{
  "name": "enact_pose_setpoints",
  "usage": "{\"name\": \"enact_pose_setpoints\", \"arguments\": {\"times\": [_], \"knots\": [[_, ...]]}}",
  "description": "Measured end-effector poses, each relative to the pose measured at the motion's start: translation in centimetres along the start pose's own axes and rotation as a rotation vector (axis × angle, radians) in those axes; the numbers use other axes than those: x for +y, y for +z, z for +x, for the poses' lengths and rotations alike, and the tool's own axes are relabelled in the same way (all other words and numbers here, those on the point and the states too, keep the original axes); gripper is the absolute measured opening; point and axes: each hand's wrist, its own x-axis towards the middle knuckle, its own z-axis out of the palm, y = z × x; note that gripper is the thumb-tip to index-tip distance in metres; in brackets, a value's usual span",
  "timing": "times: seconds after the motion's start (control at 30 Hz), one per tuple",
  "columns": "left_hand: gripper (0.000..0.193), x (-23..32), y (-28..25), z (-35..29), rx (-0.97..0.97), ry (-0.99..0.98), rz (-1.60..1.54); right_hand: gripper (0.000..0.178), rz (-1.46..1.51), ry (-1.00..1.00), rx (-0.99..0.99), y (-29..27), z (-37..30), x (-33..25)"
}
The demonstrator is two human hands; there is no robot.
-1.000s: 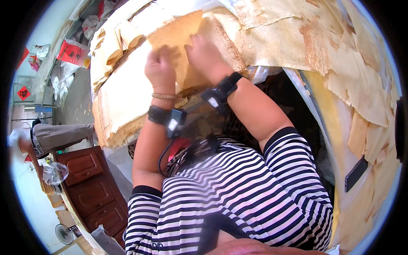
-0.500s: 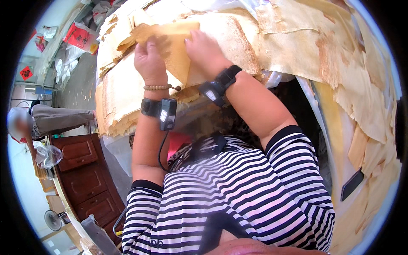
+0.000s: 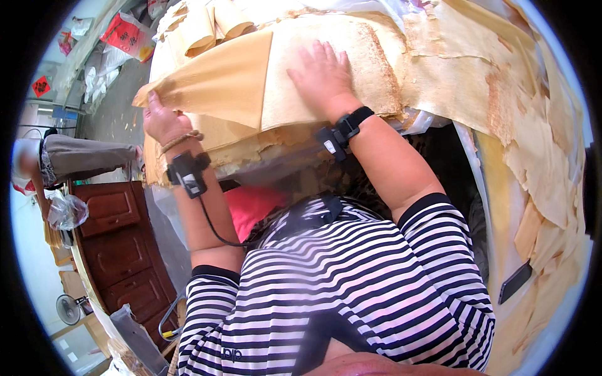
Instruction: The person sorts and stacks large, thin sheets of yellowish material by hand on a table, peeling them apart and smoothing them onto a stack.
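my hands are apart | my left hand [image 3: 166,120] pinches a thin tan sheet [image 3: 222,78] by its corner, creases fanning across the pale stack [image 3: 360,41] | my right hand [image 3: 325,81], blurred, spreads palm-down at the stack's crumbly-edged top | curled sheets [image 3: 232,19] beyond

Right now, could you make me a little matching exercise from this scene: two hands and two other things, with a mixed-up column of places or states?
1. Left hand
2. Right hand
3. Phone
4. Fan

A. Toward the picture's lower left corner
B. Spread open over the pale stack
C. Dark, toward the picture's right side
D. Gripping one end of the tan sheet

Pairs: 1-D, 2-B, 3-C, 4-A
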Motion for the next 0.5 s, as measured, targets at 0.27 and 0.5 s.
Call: {"name": "enact_pose_setpoints", "arguments": {"times": [0.27, 0.5], "knots": [[0.036, 7.5, -9.9, 10.1, 0.112, 0.145, 0.122, 0.067, 0.069, 0.008, -0.001, 0.8, 0.3, 0.1], [0.032, 13.0, -9.1, 14.8, -0.132, 0.121, 0.194, 0.066, 0.124, -0.018, -0.005, 0.1, 0.5, -1.4]]}}
